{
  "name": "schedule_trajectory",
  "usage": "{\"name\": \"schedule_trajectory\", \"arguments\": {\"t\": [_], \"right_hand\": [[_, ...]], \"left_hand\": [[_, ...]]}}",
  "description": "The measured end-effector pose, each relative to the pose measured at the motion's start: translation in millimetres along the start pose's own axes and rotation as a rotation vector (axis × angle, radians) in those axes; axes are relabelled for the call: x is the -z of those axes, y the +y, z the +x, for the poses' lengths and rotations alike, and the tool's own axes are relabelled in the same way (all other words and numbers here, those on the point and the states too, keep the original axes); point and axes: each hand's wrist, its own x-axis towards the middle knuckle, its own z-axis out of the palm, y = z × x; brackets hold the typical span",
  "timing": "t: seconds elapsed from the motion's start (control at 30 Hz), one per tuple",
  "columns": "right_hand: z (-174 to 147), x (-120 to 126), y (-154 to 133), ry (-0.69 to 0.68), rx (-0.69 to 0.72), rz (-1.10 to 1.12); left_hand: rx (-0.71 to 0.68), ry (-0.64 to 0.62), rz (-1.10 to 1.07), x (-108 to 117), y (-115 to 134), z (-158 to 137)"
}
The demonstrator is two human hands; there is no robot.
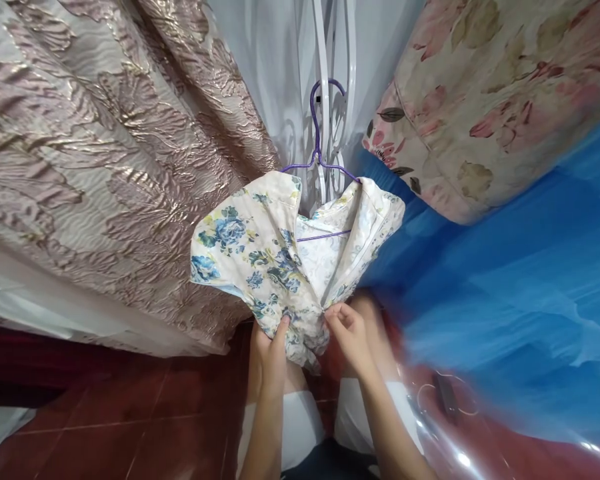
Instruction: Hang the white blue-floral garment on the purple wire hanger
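A white blouse with blue and yellow flowers (275, 260) hangs on a purple wire hanger (316, 127), its neckline falling open in a V. Low on the blouse's left side, my left hand (274, 347) grips the cloth, thumb on top and fingers behind it. My right hand (347, 330) pinches the blouse's front edge at the bottom of the V, thumb and finger pressed together. Whether a button or other fastener sits in that pinch is too small to make out. The lower part of the blouse bunches between my hands.
The hanger's hook is at white metal bars (351, 60). A pink and gold textured fabric (130, 160) hangs on the left. To the right are a floral cloth (505, 100) and blue tulle (490, 287). A dark small object (446, 395) lies near the red tiled floor (175, 413).
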Motion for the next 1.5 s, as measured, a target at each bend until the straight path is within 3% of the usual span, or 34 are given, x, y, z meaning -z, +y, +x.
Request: {"name": "schedule_trajectory", "arguments": {"t": [0.07, 0.1, 0.13, 0.2, 0.27, 0.3, 0.57, 0.7, 0.97, 1.07, 1.17, 1.23, 1.33, 1.43, 1.5], "right_hand": [[-2.6, 0.8, -0.8, 0.013, -0.026, -0.008], [-4.0, 0.5, 0.1, 0.023, -0.040, -0.005], [-5.4, -0.5, 2.0, 0.034, -0.051, 0.007], [-8.3, -4.0, 7.5, 0.050, -0.062, 0.049], [-11.5, -8.2, 13.4, 0.048, -0.057, 0.104], [-13.1, -9.8, 15.7, 0.041, -0.058, 0.133], [-21.0, -5.9, 2.1, 0.088, -0.109, 0.250], [-5.0, -20.6, -34.5, 0.111, -0.054, 0.342], [69.7, -68.3, -147.1, 0.108, 0.235, 0.453], [81.1, -73.0, -167.4, 0.102, 0.289, 0.451], [77.1, -71.6, -167.3, 0.088, 0.305, 0.450], [70.3, -68.4, -159.6, 0.085, 0.298, 0.431], [60.5, -61.7, -147.6, 0.095, 0.277, 0.395], [55.3, -54.8, -145.0, 0.093, 0.286, 0.369], [55.8, -51.0, -148.5, 0.086, 0.312, 0.351]], "left_hand": [[-0.279, 0.196, 0.039, -1.8, -0.6, -3.0], [-0.420, 0.236, 0.082, -3.5, 0.3, -5.4], [-0.530, 0.204, 0.145, -5.9, 1.9, -8.4], [-0.632, -0.028, 0.291, -13.4, 6.4, -14.9], [-0.637, -0.264, 0.383, -23.9, 10.9, -21.0], [-0.629, -0.322, 0.395, -29.7, 12.7, -23.6], [-0.541, -0.358, 0.317, -53.6, 18.8, -36.0], [-0.461, -0.401, 0.309, -48.7, 22.5, -37.1], [-0.407, -0.475, 0.354, -27.1, 20.9, -43.1], [-0.360, -0.523, 0.363, -22.3, 10.0, -47.6], [-0.345, -0.489, 0.351, -21.6, 9.0, -41.7], [-0.410, -0.415, 0.311, -25.8, 24.9, -28.5], [-0.617, -0.329, 0.246, -43.2, 79.5, 3.5], [-0.956, -0.359, 0.274, -73.1, 152.2, 39.2], [-1.124, -0.456, 0.388, -93.4, 192.9, 57.6]]}}
